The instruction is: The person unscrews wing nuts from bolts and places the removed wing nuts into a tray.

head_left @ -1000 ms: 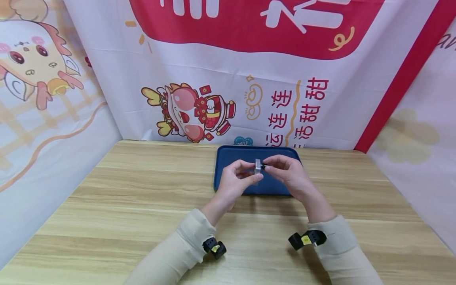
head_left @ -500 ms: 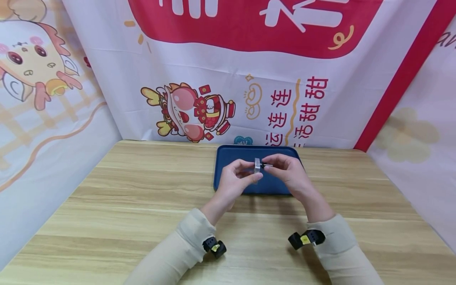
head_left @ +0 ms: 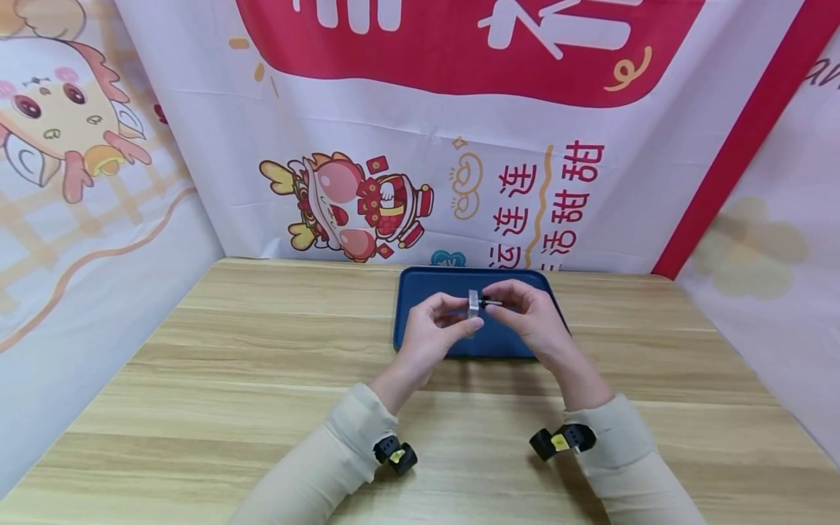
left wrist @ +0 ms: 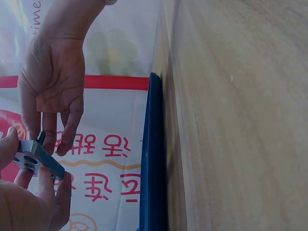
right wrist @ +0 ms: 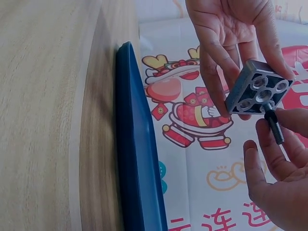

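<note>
Just right of centre in the head view, the left hand (head_left: 433, 332) pinches a metal block (head_left: 473, 302) over the blue tray (head_left: 420, 284). Beside it, the right hand (head_left: 534, 321) pinches a bolt (right wrist: 276, 130) at the block's holed face.

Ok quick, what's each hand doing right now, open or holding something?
Left hand: holding the square metal block.
Right hand: pinching the threaded screw between thumb and finger.

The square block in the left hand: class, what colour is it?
The block is silvery grey with darker patches; the right wrist view shows it best.
</note>
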A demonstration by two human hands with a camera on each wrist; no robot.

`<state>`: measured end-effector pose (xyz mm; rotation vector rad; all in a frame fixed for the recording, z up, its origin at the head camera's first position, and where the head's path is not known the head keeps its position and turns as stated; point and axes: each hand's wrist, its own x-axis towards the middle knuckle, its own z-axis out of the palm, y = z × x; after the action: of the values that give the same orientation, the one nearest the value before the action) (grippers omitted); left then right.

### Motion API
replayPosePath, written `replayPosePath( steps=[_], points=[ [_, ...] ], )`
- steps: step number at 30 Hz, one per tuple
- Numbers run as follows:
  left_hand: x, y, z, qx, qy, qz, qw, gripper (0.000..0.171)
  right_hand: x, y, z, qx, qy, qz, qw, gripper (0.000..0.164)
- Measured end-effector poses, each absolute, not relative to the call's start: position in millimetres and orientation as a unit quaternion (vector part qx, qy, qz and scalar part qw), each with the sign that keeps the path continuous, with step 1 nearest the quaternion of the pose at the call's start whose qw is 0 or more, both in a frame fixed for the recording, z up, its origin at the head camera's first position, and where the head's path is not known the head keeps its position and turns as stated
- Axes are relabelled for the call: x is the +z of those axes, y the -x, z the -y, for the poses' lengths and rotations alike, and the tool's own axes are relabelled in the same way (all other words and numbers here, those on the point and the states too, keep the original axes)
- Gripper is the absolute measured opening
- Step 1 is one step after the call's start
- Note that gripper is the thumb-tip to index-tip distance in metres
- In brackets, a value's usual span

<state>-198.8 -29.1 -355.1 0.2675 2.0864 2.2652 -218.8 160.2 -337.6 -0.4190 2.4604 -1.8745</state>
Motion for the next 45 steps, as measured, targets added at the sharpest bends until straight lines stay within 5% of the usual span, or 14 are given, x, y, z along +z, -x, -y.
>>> replayPosePath(
  steps=[6,11,38,45],
  points=[
    [-354.9,199.0,28.8,0.730,-0.083,-0.678,0.023,0.033,-336.1,219.8,-161.6,-0.653,0.073,-0.751,0.069,0.047],
    [-353.7,198.4,29.0,0.728,-0.081,-0.680,0.023,0.033,-336.0,220.8,-162.3,-0.659,0.079,-0.740,0.104,0.039],
    [-353.1,197.5,29.2,0.729,-0.093,-0.678,0.018,0.032,-338.7,218.9,-159.8,-0.602,0.137,-0.787,0.006,0.022],
    [-353.2,198.6,28.9,0.729,-0.096,-0.678,0.019,0.032,-333.6,217.6,-160.1,-0.628,0.087,-0.772,0.048,0.045]
  ],
)
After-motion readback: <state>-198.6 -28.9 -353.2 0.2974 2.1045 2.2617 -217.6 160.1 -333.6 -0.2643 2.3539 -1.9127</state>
